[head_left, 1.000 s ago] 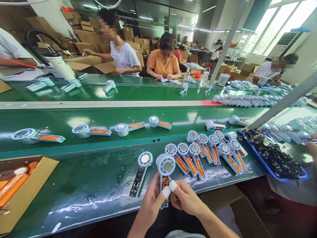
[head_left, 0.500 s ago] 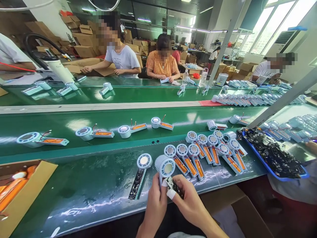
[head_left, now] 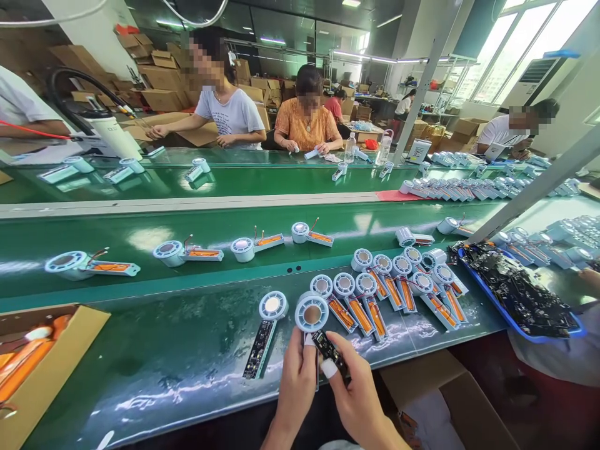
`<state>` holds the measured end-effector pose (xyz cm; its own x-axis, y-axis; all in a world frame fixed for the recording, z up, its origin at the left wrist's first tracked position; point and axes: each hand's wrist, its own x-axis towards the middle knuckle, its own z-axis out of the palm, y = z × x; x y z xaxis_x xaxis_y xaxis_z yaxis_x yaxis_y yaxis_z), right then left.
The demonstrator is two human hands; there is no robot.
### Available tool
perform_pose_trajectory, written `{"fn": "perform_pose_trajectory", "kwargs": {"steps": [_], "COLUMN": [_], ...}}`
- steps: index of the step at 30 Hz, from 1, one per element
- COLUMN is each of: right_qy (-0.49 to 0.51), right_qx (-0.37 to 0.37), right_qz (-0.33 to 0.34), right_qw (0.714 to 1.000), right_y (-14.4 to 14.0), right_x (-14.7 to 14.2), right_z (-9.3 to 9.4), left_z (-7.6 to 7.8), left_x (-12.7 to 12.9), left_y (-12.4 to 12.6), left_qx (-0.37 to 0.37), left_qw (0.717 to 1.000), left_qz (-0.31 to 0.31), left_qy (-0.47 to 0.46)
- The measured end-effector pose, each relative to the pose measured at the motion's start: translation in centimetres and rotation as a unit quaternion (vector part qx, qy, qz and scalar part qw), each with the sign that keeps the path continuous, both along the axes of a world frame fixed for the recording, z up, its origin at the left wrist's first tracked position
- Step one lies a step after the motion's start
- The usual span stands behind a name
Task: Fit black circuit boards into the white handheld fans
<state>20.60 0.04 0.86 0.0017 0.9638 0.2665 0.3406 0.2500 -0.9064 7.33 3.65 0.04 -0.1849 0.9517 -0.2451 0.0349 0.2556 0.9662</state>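
My left hand [head_left: 296, 382] grips the handle of a pale blue handheld fan housing [head_left: 311, 313], its round head pointing away from me. My right hand [head_left: 352, 390], with white tape on the fingertips, holds a narrow black circuit board [head_left: 328, 350] against the handle. Both hands hover over the near edge of the green bench [head_left: 154, 362]. Just left lies another fan housing with a board fitted [head_left: 267, 328]. To the right lie several fan housings with orange batteries [head_left: 370, 300].
A green conveyor belt [head_left: 140, 234] carries fan housings [head_left: 185, 252]. A blue tray of black boards [head_left: 518, 290] sits at right, beside a co-worker's hand [head_left: 591, 280]. An open carton [head_left: 32, 362] stands at left. People work across the far bench [head_left: 262, 162].
My right hand has shifted the circuit board up along the handle and turned it flatter. The fan housing tilted slightly. The housings on the conveyor belt moved to the right.
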Motion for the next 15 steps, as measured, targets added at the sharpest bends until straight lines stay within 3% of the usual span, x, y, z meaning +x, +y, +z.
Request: {"fn": "perform_pose_trajectory", "kwargs": {"steps": [2, 5, 7, 11, 15], "right_qy": [0.008, -0.021, -0.059, -0.113, -0.155], "right_qx": [0.012, 0.055, 0.097, 0.157, 0.175], "right_qz": [-0.009, 0.001, 0.017, 0.029, 0.045], "right_qw": [1.000, 0.998, 0.993, 0.981, 0.971], "right_y": [0.1, 0.4, 0.6, 0.9, 1.0], "right_x": [0.0, 0.3, 0.6, 1.2, 1.7], "right_z": [-0.3, -0.4, -0.3, -0.1, 0.1], "left_z": [0.3, 1.3, 2.1, 3.1, 2.9], "left_x": [0.0, 0.0, 0.1, 0.4, 0.7], "left_y": [0.1, 0.1, 0.1, 0.3, 0.4], "left_qx": [-0.028, -0.070, -0.088, -0.091, -0.107], "left_qw": [0.994, 0.951, 0.927, 0.928, 0.942], "left_qz": [0.007, -0.009, -0.014, 0.000, 0.022], "left_qy": [-0.108, -0.301, -0.365, -0.360, -0.316]}}
